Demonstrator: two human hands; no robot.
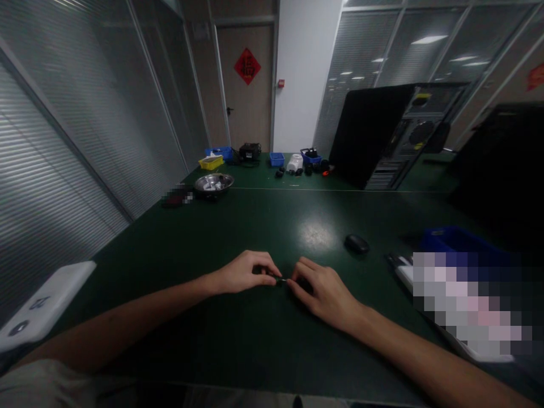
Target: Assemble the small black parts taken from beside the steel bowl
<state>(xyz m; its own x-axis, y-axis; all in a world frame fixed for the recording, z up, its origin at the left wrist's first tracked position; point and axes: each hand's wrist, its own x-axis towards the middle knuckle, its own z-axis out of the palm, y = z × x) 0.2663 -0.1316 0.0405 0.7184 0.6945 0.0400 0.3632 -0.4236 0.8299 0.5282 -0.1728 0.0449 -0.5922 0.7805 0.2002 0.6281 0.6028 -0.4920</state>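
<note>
Just above the green tabletop [238, 345], my left hand [249, 273] pinches a tiny dark piece [279, 279] between thumb and fingertips. A thin, shiny bit sticks out of this piece towards the right. My right hand [325, 290] has its thumb and index finger closed at the end of that shiny bit. The two hands' fingertips are a small gap apart. What exactly the small piece is, I cannot make out; most of it is hidden by the fingers. A black computer mouse [356, 243] lies beyond my right hand.
At right lie a blurred-out white item [406, 279] and a blue bin [450, 235]. A white device [46, 303] stands at left. Farther back are a metal bowl [227, 180], a yellow tray [211, 164], a blue basket [277, 160] and a black computer tower [365, 130].
</note>
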